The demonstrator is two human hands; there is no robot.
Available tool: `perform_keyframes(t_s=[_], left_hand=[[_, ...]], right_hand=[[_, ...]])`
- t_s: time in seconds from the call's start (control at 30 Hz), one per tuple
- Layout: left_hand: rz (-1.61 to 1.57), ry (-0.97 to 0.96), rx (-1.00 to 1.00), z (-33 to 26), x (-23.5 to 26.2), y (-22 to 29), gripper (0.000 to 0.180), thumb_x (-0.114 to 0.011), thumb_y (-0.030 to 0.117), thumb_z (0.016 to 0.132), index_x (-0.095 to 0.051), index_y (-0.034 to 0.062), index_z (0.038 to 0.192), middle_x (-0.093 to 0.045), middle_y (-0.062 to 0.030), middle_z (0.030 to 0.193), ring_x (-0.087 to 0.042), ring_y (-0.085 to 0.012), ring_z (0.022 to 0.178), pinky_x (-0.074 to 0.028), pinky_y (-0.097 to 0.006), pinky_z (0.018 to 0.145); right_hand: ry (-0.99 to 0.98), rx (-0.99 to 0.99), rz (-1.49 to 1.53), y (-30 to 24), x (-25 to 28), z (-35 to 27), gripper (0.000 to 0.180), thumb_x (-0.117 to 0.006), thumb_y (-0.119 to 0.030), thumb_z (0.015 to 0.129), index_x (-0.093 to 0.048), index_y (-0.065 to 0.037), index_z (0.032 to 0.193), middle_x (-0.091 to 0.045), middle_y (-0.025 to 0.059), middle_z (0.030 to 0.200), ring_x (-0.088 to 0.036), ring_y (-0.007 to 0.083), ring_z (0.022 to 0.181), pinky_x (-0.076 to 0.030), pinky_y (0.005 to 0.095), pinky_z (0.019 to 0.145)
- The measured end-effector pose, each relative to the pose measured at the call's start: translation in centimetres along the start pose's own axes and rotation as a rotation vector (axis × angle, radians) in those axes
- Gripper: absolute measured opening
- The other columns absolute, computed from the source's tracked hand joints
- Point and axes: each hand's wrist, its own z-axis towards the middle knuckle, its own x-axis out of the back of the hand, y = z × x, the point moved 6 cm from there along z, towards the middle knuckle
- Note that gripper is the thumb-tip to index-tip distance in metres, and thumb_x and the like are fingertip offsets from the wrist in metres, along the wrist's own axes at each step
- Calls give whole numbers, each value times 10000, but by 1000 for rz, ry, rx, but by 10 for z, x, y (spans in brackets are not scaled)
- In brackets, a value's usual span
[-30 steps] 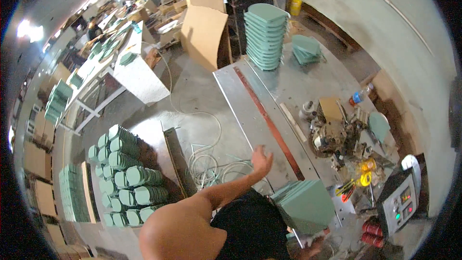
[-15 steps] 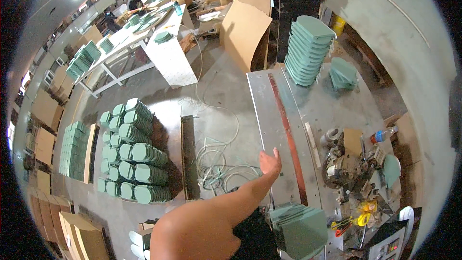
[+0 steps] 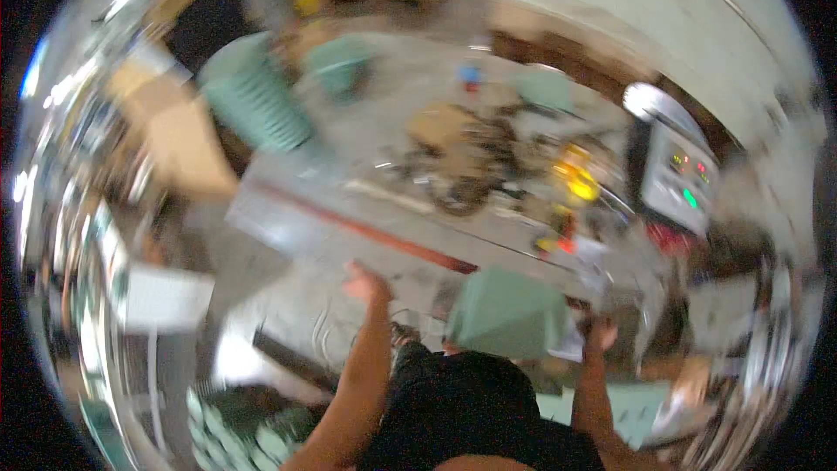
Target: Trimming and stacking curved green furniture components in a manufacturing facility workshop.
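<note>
My left hand (image 3: 370,284) is over the near edge of the grey bench (image 3: 301,240), just below its long red strip (image 3: 384,240). Its fingers look stretched out, though blurred, and nothing shows in them. My right hand (image 3: 600,332) is to the right of a stack of green rounded panels (image 3: 507,310) at the bench's near edge, close in front of me. Motion smears its fingers, so I cannot make out whether it holds anything. A gap seems to lie between this hand and the stack.
A tall stack of green panels (image 3: 253,92) stands at the bench's far left, with a shorter pile (image 3: 340,65) beside it. Machine parts (image 3: 462,161), yellow-handled tools (image 3: 575,176) and a control box with lit indicators (image 3: 684,170) are farther right. More green panels (image 3: 240,427) are on the floor at lower left.
The view has swung to the right and blurred. My right hand and the lit control box now show. My left hand is still outstretched by the bench edge.
</note>
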Motion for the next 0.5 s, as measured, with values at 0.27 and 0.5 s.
perform_keyframes(t_s=[0.27,0.5], left_hand=[[114,-745,383,96,90,-201,646,-403,572,905,-408,92,1336,-453,-117,1342,-510,-294,1104,-396,-440,928],[507,-958,208,118,223,-319,363,-444,368,941,-523,152,1223,-550,-30,1183,-534,-177,1061,-486,-350,794]], right_hand=[[209,161,538,-188,61,124,250,-610,-100,867,-589,56,1060,-644,117,978,-592,158,869,-489,289,745],[195,478,32,-301,29,192,374,-651,-256,812,-617,6,1076,-642,212,1003,-655,324,822,-497,359,770]])
